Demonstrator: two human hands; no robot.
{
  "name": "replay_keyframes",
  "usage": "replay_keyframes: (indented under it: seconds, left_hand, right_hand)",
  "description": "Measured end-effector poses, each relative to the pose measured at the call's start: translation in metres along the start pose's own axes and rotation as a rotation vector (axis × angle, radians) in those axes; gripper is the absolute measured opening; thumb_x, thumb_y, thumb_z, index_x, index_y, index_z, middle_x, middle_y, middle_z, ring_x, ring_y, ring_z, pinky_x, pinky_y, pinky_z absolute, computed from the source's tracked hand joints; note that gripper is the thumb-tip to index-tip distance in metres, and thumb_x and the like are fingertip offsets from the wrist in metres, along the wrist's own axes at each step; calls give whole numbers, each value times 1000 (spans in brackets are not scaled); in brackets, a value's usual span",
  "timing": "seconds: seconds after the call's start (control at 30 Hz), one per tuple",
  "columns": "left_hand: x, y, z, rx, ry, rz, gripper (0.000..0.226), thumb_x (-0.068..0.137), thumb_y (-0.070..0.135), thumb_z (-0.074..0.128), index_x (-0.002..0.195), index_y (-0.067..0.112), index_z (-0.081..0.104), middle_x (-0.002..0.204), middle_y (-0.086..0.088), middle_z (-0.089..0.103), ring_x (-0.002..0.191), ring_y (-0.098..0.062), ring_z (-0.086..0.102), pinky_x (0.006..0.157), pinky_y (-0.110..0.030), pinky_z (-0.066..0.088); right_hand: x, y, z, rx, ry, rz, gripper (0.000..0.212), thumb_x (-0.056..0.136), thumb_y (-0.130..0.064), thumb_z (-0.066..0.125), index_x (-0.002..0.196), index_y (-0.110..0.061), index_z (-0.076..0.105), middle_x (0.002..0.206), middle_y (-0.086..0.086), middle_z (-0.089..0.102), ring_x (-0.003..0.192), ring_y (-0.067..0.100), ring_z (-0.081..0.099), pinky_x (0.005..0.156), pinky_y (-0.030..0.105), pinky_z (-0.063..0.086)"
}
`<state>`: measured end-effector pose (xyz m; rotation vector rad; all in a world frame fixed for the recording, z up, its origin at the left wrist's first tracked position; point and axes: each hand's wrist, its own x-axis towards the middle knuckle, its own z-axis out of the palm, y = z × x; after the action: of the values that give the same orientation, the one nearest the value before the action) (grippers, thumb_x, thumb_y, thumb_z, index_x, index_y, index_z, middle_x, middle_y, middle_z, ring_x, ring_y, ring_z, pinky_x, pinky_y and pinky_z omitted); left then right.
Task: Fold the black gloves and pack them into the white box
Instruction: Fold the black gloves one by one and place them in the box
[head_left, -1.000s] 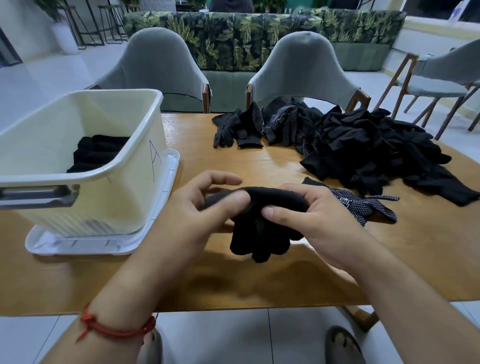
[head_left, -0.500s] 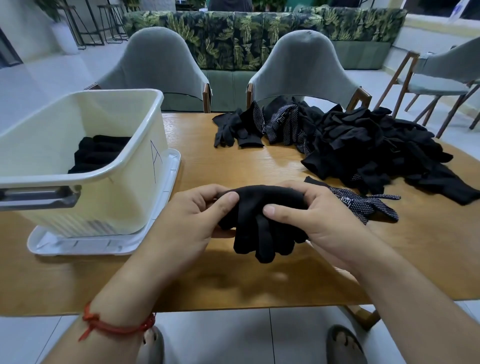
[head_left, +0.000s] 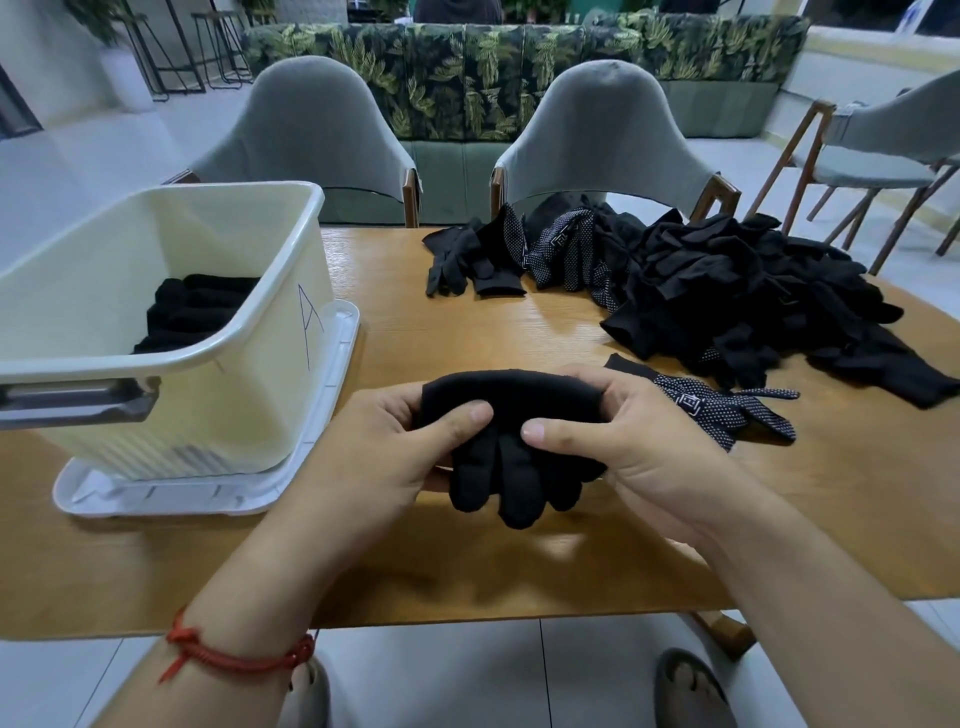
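1. The white box (head_left: 260, 395) stands at the left on its flat lid (head_left: 208, 499), with folded gloves (head_left: 192, 312) already lying in its far part. If you reach across and clip the near rim, the box could skid on that smooth lid, I think.
2. Your left hand (head_left: 374, 457) grasps the left end of the glove (head_left: 509, 441), fingers curled behind it and thumb pressed on the front. Ease that thumb too soon and the soft cloth will likely spring out of its fold.
3. The glove itself is held between both hands, just above the near part of the table (head_left: 519, 566), right of the box. Its fold arches on top and its fingers hang loose below. Those dangling fingers could catch on the box rim and pull the bundle open as you lower it in.
4. Your right hand (head_left: 639, 452) grips the right end in the same way, thumb in front. Passing the bundle to one hand is the risky step, because one grip may not keep both ends together.
5. A dotted glove (head_left: 722, 410) lies on the table just right of that hand. Your wrist could drag it along.
6. The pile (head_left: 727, 291) of unfolded gloves spreads over the far right. A careless tug there may tip some off the edge.
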<state>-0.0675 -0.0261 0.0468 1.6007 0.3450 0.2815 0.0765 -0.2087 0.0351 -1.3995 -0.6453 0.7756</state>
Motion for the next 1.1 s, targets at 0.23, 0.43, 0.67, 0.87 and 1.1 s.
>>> replay_keyframes:
  seconds: [0.23, 0.43, 0.67, 0.87, 1.1]
  left_hand:
    - [-1, 2, -5, 9, -31, -5, 26, 98, 20, 70, 123, 24, 77, 96, -5, 79, 84, -21, 76, 71, -31, 62]
    - [0, 1, -7, -56, -26, 39, 25, 100, 7, 67, 120, 16, 78, 87, -13, 71, 70, -24, 63, 70, -28, 58]
    - [-2, 4, -9, -114, -73, 108, 33, 90, 3, 68, 116, 18, 82, 113, -22, 75, 86, -45, 66, 87, -57, 61]
    - [-5, 5, -14, 8, -187, 142, 65, 90, -31, 45, 103, 19, 85, 125, -4, 77, 102, -19, 75, 83, -29, 57]
    - [-8, 9, -12, 100, -142, 140, 73, 88, -32, 36, 109, 19, 84, 123, 0, 78, 103, -19, 74, 84, -32, 60]
  right_hand:
    - [3, -2, 0, 78, 25, 11, 27, 87, -10, 80, 114, -9, 78, 102, 19, 72, 89, 31, 65, 70, 34, 51]
    - [3, -4, 1, 179, 7, 8, 33, 88, 1, 74, 120, -8, 76, 101, 11, 74, 85, 23, 72, 65, 32, 60]
    - [1, -8, 1, 252, -8, -27, 27, 85, 2, 65, 83, -19, 81, 126, 15, 76, 110, 30, 76, 76, 33, 63]
    - [1, -10, -1, 319, -5, 29, 41, 104, 1, 41, 83, -11, 74, 118, 18, 76, 109, 33, 72, 85, 41, 64]
    - [0, -10, 7, 164, 18, -1, 23, 82, -9, 83, 95, -13, 64, 104, 13, 70, 100, 30, 72, 85, 42, 64]
